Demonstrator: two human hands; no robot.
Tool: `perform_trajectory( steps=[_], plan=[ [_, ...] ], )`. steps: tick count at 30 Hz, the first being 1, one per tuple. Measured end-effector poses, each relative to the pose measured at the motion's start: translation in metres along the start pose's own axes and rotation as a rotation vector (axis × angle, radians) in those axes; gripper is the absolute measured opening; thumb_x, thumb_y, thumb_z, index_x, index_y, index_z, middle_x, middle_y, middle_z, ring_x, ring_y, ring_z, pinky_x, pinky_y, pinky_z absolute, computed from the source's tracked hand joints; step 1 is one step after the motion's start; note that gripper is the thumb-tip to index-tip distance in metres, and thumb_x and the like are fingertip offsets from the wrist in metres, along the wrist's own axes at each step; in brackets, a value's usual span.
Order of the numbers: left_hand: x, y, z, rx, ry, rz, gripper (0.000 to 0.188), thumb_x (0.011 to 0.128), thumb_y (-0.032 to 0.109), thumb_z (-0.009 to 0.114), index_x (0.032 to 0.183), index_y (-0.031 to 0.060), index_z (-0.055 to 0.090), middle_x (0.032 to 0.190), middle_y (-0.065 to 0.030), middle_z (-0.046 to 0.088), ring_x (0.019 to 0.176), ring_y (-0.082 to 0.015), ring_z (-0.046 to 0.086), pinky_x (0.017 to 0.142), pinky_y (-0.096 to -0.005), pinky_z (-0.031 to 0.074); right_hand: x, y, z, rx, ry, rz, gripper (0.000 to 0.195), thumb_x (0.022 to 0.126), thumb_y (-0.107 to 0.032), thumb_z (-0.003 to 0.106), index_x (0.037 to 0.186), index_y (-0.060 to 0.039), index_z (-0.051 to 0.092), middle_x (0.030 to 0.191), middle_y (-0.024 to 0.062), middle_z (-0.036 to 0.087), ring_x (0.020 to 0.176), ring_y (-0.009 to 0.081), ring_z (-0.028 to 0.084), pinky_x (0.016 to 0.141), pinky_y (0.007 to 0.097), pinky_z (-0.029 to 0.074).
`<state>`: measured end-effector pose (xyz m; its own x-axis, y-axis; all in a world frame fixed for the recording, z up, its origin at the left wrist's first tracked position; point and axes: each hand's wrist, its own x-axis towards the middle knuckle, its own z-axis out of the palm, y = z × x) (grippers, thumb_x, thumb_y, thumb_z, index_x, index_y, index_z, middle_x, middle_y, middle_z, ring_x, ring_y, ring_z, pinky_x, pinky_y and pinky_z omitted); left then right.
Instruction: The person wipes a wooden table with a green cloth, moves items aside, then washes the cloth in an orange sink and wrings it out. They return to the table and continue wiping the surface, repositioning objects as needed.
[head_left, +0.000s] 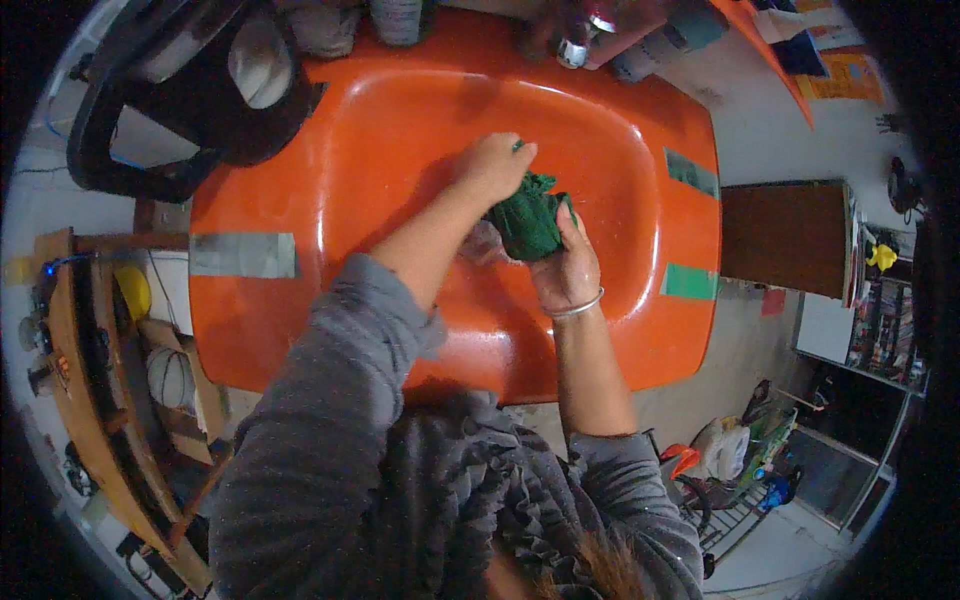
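Observation:
Above the basin of an orange sink (420, 97), a bunched dark green cloth (529, 225) is held up in both hands. My right hand (571, 262), with a silver bangle at the wrist, grips the cloth from the right and below, its thumb pressed on the fabric. My left hand (501, 166) is closed at the cloth's upper end, and a bit of green shows by its fingers. Something pale and shiny, perhaps water or a clear object, shows in the basin just below the cloth; I cannot tell which.
A black container (172, 112) stands at the upper left of the sink. Cups (396, 19) and bottles line its far edge. Tape strips (244, 255) lie on both side rims. Left of the sink is a wooden shelf (97, 360); a brown cabinet (784, 240) is at the right.

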<state>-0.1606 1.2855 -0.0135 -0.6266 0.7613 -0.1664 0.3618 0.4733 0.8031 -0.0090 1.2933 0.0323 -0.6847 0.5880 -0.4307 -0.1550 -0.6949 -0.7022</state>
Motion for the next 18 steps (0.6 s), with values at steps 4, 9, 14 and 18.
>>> perform_trajectory(
  steps=[4,9,14,18],
  plan=[
    [-0.016,-0.02,-0.013,0.425,0.11,0.076,0.041,0.077,0.04,0.049,0.106,0.0105,0.05,0.112,-0.0135,0.046,0.105,-0.0319,0.041,0.082,-0.0451,0.037,-0.004,-0.008,-0.034,-0.217,0.176,0.093,0.026,0.082,-0.031,0.05,0.101,-0.0131,0.048,0.095,0.0045,0.051,0.092,0.0184,0.047,0.081,0.046,0.039],
    [-0.044,-0.033,0.036,0.482,-0.316,0.065,0.032,0.071,0.023,0.057,0.102,0.0156,0.052,0.113,-0.0103,0.044,0.104,-0.0301,0.04,0.082,-0.0447,0.038,0.004,-0.006,-0.046,-0.069,0.269,0.283,0.037,0.08,-0.044,0.048,0.103,-0.0158,0.048,0.096,0.0048,0.048,0.093,0.0213,0.044,0.081,0.05,0.037],
    [-0.094,0.043,0.023,0.149,-0.036,0.584,0.021,0.062,0.016,0.058,0.082,0.0129,0.059,0.104,-0.0071,0.048,0.1,-0.029,0.041,0.081,-0.0466,0.035,0.037,0.005,-0.079,0.262,-0.143,0.27,0.049,0.083,-0.05,0.034,0.107,-0.0092,0.046,0.11,0.01,0.047,0.105,0.0269,0.042,0.087,0.0406,0.037],
    [-0.091,0.058,0.03,0.128,0.163,0.56,0.02,0.068,0.027,0.057,0.08,0.0109,0.056,0.099,-0.0065,0.051,0.102,-0.0272,0.04,0.082,-0.0469,0.032,0.03,0.005,-0.038,0.303,-0.103,0.181,0.04,0.087,-0.038,0.033,0.108,-0.0069,0.046,0.108,0.0094,0.05,0.098,0.0244,0.049,0.085,0.0368,0.041]
  ],
)
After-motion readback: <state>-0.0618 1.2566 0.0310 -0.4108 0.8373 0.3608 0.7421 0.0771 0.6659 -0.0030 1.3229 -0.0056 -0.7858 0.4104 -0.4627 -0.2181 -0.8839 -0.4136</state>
